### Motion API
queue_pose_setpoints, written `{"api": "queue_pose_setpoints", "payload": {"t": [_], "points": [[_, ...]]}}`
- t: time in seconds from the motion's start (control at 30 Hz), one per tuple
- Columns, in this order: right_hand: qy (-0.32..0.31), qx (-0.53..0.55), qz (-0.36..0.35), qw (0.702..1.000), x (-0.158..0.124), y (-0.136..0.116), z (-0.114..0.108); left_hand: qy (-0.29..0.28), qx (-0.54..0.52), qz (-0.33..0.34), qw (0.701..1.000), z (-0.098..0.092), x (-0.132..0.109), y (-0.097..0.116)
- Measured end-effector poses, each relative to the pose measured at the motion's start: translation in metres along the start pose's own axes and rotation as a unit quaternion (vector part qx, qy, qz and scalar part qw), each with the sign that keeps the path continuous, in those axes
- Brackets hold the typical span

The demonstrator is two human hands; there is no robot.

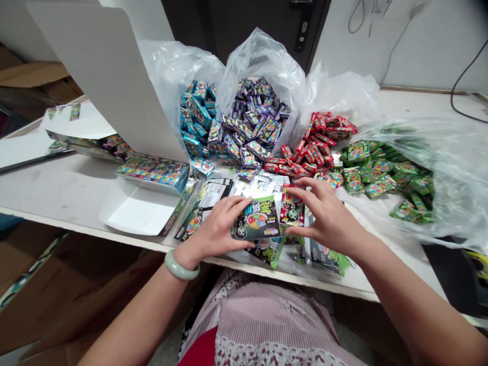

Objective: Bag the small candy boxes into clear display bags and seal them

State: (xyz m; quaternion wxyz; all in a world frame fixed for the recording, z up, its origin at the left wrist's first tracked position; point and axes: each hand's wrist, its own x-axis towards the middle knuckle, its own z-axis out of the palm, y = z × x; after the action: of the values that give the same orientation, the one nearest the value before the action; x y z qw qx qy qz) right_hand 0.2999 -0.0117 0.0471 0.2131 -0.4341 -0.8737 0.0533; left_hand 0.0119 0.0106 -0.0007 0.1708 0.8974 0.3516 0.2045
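My left hand [217, 226] holds a green and black candy packet [259, 219] by its upper and lower edges, thumb below and fingers above. Just to its right, my right hand [324, 213] is curved round a red candy packet [293, 208], fingertips at the top edge and thumb at the lower edge. Beneath both hands lie more packets, among them a green and black one [271, 251] and another [330, 259] by the table's front edge. Printed packets [213, 193] are stacked left of the hands.
Clear plastic bags at the back spill blue [196, 114], purple [251, 127], red [316, 145] and green small boxes [381, 168]. On the left, an open white display box [143, 208] with a raised lid holds a row of colourful boxes [152, 170]. Cardboard cartons [76, 295] stand below.
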Motion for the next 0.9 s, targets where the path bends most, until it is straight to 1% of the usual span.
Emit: {"api": "queue_pose_setpoints", "payload": {"t": [0.13,0.2,0.27,0.33,0.43,0.53,0.63,0.77,0.9], "points": [[-0.033,0.028,-0.018,0.999,-0.0016,-0.0001,-0.0004,-0.010,-0.018,0.001,1.000,0.0027,0.0002,0.0003],[-0.032,0.041,-0.014,0.999,-0.0028,-0.0001,-0.0020,-0.014,-0.026,0.000,1.000,0.0032,-0.0002,-0.0005],[-0.035,0.058,-0.013,0.998,-0.0041,0.0003,-0.0037,-0.004,-0.029,-0.002,1.000,0.0031,-0.0006,-0.0014],[-0.050,0.076,-0.020,0.996,-0.0053,0.0008,-0.0047,0.002,-0.027,0.004,1.000,0.0025,-0.0009,-0.0019],[-0.078,0.090,-0.033,0.992,-0.0062,0.0021,-0.0054,-0.007,-0.024,0.018,1.000,0.0012,-0.0014,-0.0013],[-0.095,0.097,-0.041,0.990,-0.0069,0.0034,-0.0065,-0.009,-0.023,0.017,1.000,0.0001,-0.0024,0.0007],[-0.100,0.093,-0.045,0.990,-0.0070,0.0032,-0.0066,-0.011,-0.029,0.013,0.999,0.0006,-0.0032,0.0027],[-0.096,0.060,-0.042,0.993,-0.0041,0.0023,-0.0024,-0.015,-0.042,0.020,0.999,0.0032,-0.0025,0.0032],[-0.094,0.047,-0.044,0.994,-0.0008,0.0046,0.0014,-0.008,-0.043,0.007,0.999,0.0024,-0.0024,0.0024]]}}
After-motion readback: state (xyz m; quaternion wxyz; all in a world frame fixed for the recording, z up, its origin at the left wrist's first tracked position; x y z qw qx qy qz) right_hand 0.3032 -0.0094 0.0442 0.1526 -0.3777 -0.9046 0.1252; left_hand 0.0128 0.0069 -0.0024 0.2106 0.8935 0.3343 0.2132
